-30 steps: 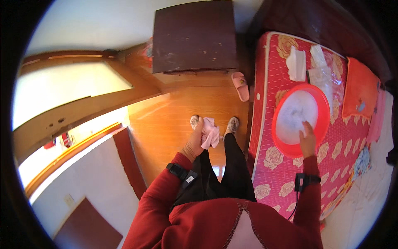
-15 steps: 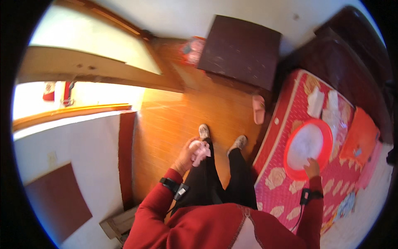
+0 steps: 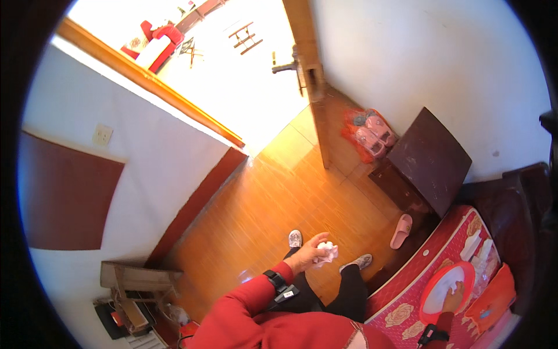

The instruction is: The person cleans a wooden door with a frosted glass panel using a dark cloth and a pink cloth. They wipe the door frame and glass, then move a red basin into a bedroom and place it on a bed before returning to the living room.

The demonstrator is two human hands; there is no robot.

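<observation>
My left hand (image 3: 308, 257) is closed on a crumpled white-and-pink cloth (image 3: 326, 253), held in front of my legs above the floor. Its fingers wrap the near side of the bundle, and loose folds stick out beyond them. Over on the right, my right hand (image 3: 453, 298) reaches across the near rim of a red basin (image 3: 425, 299) with a pale inside. The fingers of that hand stretch toward something whitish in the basin, too unclear to name. Under the basin is a bed with a red flowered mattress (image 3: 401, 314).
Beside the basin lie an orange cushion (image 3: 492, 296) and white packets (image 3: 471, 246). A pink slipper (image 3: 401, 231) rests on the floor near a dark cabinet (image 3: 431, 161). A red bag with pink slippers (image 3: 372, 134) sits by the open door (image 3: 314, 81). A wooden stool (image 3: 139, 276) stands at left.
My view has turned left, bringing the bright doorway more into sight. My left hand still holds the cloth, now nearer the picture's middle. My right hand has reached further over the basin.
</observation>
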